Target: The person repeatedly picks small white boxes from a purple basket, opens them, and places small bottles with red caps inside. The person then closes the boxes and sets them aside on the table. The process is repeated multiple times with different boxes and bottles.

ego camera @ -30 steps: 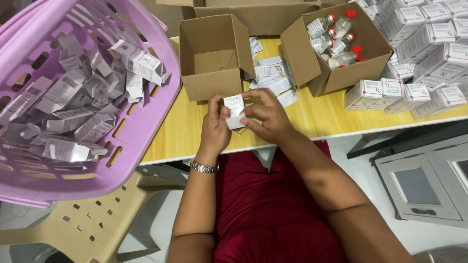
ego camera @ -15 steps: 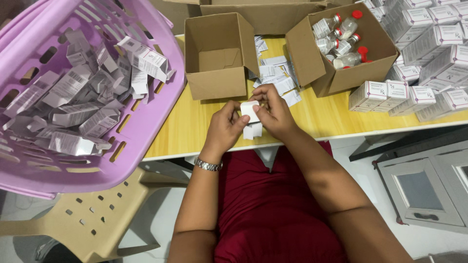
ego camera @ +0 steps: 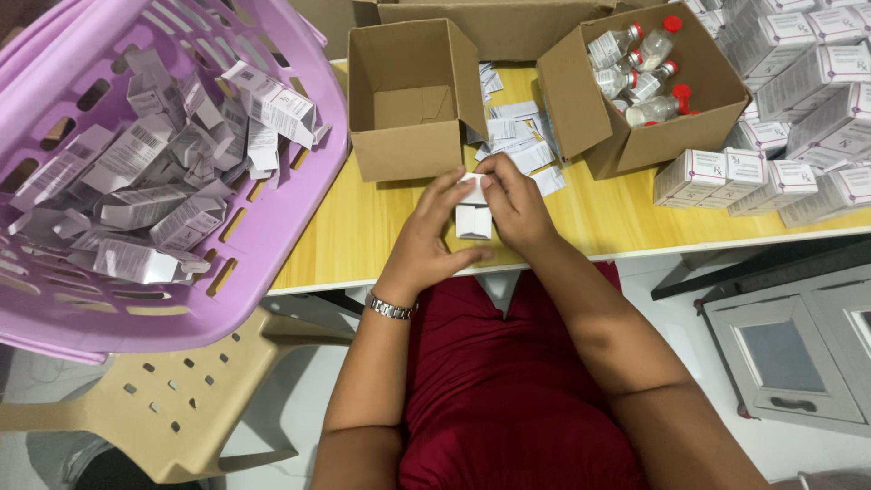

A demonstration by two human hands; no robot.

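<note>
At your far left, the lilac laundry basket [ego camera: 299, 218] sits on a cream plastic chair [ego camera: 195, 408] and is heaped with flattened grey-and-white cartons [ego camera: 136, 209], their flaps loose and barcode panels showing; I judge these to be emptied packs, so a good share of the unpacking looks done.

Next comes the yellow tabletop [ego camera: 363, 236], with an open brown cardboard box [ego camera: 408, 100] standing on it and, as far as its inside shows, holding nothing.

At the table's near edge, your left hand [ego camera: 425, 238], a metal watch at its wrist, and your right hand [ego camera: 515, 201] are both closed around one small white carton [ego camera: 473, 214]. Fingers curl over its top end and its lower flap hangs open. Whether a bottle is inside cannot be told.

Behind your hands lie folded white paper leaflets [ego camera: 517, 141], scattered between the two boxes.

To the right, a second brown box [ego camera: 667, 136] holds several clear bottles with red caps [ego camera: 646, 73] lying loose, apparently those already taken out.

At far right, stacks of sealed white cartons [ego camera: 789, 109] with small purple markings cover the table end. I judge these still to be opened, and they are many.

Below them stands a grey cabinet [ego camera: 789, 354].
</note>
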